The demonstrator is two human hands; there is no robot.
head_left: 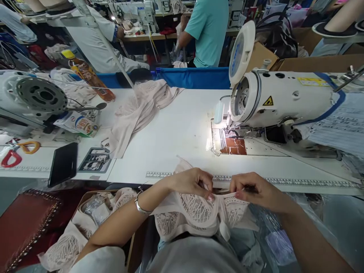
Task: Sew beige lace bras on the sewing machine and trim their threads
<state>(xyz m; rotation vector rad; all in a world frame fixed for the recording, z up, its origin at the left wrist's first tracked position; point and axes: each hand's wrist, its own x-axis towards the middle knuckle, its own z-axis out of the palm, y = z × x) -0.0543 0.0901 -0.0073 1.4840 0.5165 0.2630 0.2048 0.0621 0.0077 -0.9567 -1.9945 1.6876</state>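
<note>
A beige lace bra (199,212) hangs between my two hands at the table's front edge, its cups facing up. My left hand (196,184) is closed, pinching the upper edge of the bra between thumb and fingers. At the other side my right hand (251,189) also pinches that edge, a short span away. Part of the bra lies over my lap, and its lower folds are hidden. Ahead and to the right, the lit needle area of a white sewing machine (273,98) stands apart from both hands.
Beige fabric (142,110) lies on the white table (176,136). To the left are a bottle (89,77), a phone (63,163), scissors (19,149) and another machine (31,98). A box (133,242) with more bras (68,242) stands beside my left arm. People sit beyond the blue cloth.
</note>
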